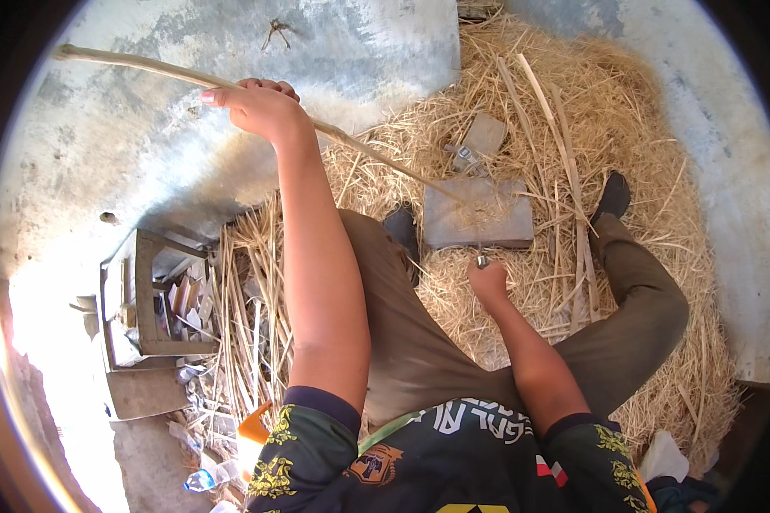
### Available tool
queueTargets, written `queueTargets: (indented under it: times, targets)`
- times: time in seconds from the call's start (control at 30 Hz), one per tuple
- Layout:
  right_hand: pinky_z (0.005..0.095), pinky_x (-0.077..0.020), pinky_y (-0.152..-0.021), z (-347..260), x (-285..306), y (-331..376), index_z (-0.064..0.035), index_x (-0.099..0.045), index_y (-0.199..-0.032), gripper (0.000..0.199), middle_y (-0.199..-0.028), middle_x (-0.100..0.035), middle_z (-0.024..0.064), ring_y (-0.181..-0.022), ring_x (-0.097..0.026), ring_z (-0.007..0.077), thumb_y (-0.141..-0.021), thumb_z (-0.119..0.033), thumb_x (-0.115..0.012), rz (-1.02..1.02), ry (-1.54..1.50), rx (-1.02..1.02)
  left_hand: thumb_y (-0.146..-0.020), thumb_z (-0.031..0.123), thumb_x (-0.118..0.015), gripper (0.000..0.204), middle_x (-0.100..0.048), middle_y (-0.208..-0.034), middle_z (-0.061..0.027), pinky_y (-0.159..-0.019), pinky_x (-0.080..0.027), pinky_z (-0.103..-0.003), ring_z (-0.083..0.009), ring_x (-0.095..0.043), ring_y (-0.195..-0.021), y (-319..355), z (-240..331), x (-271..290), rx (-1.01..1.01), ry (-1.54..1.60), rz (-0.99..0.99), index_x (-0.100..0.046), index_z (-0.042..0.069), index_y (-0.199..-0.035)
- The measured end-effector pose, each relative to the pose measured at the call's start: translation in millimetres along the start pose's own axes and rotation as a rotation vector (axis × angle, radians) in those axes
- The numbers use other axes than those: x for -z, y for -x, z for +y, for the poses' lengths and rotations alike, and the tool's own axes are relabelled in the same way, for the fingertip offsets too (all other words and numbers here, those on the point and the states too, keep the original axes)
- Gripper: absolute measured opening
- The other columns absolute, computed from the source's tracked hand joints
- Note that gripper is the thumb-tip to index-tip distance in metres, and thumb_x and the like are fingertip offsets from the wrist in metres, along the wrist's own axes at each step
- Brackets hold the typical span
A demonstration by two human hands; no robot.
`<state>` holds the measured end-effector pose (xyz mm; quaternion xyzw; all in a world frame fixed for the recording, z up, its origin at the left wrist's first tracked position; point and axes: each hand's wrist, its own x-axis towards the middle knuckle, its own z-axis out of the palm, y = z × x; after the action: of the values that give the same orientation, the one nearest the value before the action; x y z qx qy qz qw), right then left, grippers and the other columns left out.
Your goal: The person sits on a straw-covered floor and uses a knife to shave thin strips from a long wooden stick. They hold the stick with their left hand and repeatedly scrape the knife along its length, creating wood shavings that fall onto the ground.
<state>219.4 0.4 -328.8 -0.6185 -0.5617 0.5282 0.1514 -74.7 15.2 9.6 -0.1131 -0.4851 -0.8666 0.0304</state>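
Long pale wooden pole (368, 152) over grey rectangular slab (447, 224)

Our left hand (261, 107) curls round the pole, which crosses the slab's far edge. Our right hand (488, 282) clasps a silvery metal tool (482, 260) by the near edge. Our black, yellow-patterned shirt (470, 466) bears white lettering (490, 423).

Smth wdn pole (351, 140), rgh straw (612, 94), plstc bottle (214, 475)

Shows pale tan on the stick (145, 65) toward ten o'clock, grey on the block (441, 212) toward two, mottled blue-grey on the wall (385, 43) at twelve. Wears brown trousers (436, 359) toward five, black shirt (432, 466) with yellow scrollwork.
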Motion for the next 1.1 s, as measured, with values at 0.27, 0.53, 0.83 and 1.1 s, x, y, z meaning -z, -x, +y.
queueTargets:
  times: [0.27,0.53,0.83,1.1]
  targets:
    - [0.0374,-0.0383,-0.038,-13,9,2,-0.0023,-0.054,-0.065,0.024,-0.052,-0.052,0.0078,-0.037,-0.048,0.0184,-0.081,-0.015,-0.066,-0.222,-0.425,-0.171,-0.1,0.072,-0.011,0.067,-0.022,-0.053,0.0006,-0.042,-0.024,-0.03,-0.015,-0.022,-0.046,-11,-7,10,-0.015,-0.014,-0.001,-0.02,0.015,-0.065]
    - [0.0397,-0.0519,-0.06,-12,12,6,0.0006,-0.058,-0.071,0.023,-0.054,-0.054,0.0096,-0.056,-0.062,0.0225,-0.081,-0.018,-0.068,0.08,0.061,0.216,-0.1,0.072,-0.012,0.068,-0.021,-0.052,0.0013,-0.042,-0.025,-0.029,-0.0146,-0.023,-0.045,-4,-8,5,-0.021,-0.001,-0.018,-0.02,0.015,-0.064]
    - [0.0382,-0.0395,-0.036,4,13,-10,-0.0031,-0.053,-0.068,0.02,-0.053,-0.052,0.0087,-0.038,-0.049,0.0188,-0.081,-0.014,-0.065,-0.082,-0.403,-0.184,-0.1,0.072,-0.01,0.069,-0.023,-0.05,0.0005,-0.044,-0.028,-0.03,-0.0153,-0.025,-0.045,-10,-11,6,-0.037,0.0,-0.022,-0.019,0.016,-0.062]
    - [0.0381,-0.0404,-0.039,35,-3,-27,-0.0003,-0.056,-0.068,0.023,-0.055,-0.054,0.0095,-0.041,-0.053,0.0207,-0.083,-0.014,-0.065,-0.011,-0.245,0.096,-0.1,0.072,-0.011,0.069,-0.023,-0.05,0.0005,-0.044,-0.029,-0.031,-0.0155,-0.023,-0.045,-5,-13,4,-0.069,-0.022,-0.04,-0.019,0.015,-0.062]
